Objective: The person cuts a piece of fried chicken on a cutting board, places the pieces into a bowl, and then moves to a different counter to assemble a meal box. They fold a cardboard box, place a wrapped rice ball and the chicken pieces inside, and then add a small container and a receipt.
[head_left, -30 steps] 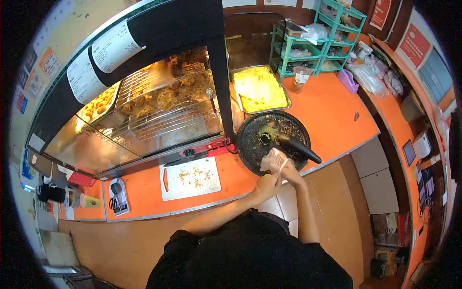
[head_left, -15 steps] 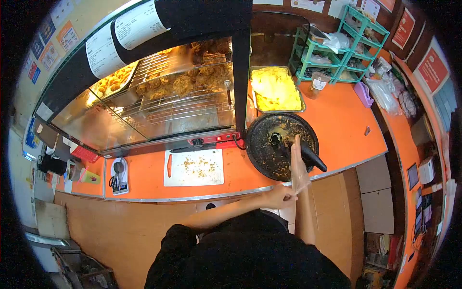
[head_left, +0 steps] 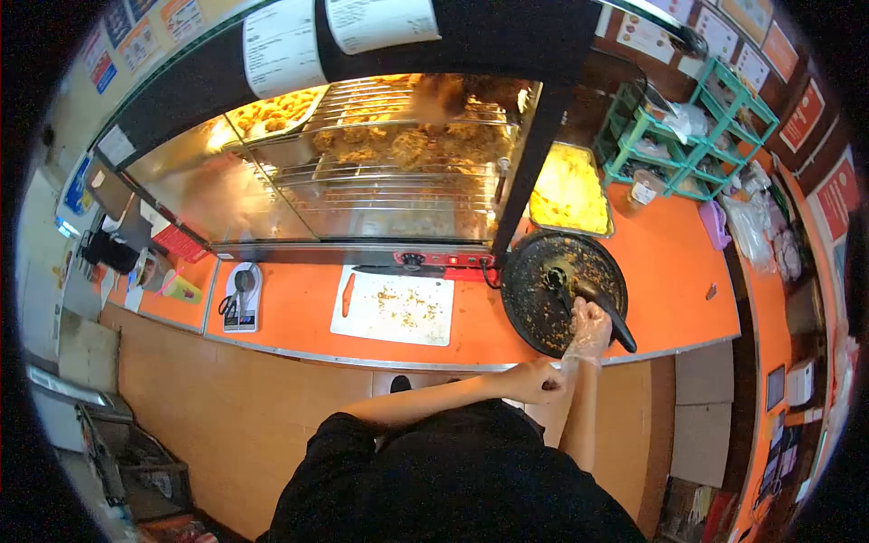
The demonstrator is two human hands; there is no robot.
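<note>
My left hand is closed, pinching the cuff of a clear plastic glove at my right wrist. That glove covers my right hand, whose fingers are curled in over the near side of a wide black stone mortar. Brown and yellowish crumbs of food stick to the mortar's inside. A black pestle leans across its right rim, just beside my gloved fingers. I see nothing held in the right hand.
Left of the mortar lies a white cutting board with crumbs and a knife. A heated glass cabinet of fried food stands behind. Yellow food fills a tray. Scissors lie on a scale; green racks stand back right.
My right hand has gone from stretched fingers to curled ones. My left hand stays at the glove's cuff. The view has turned, so the counter things sit further right.
</note>
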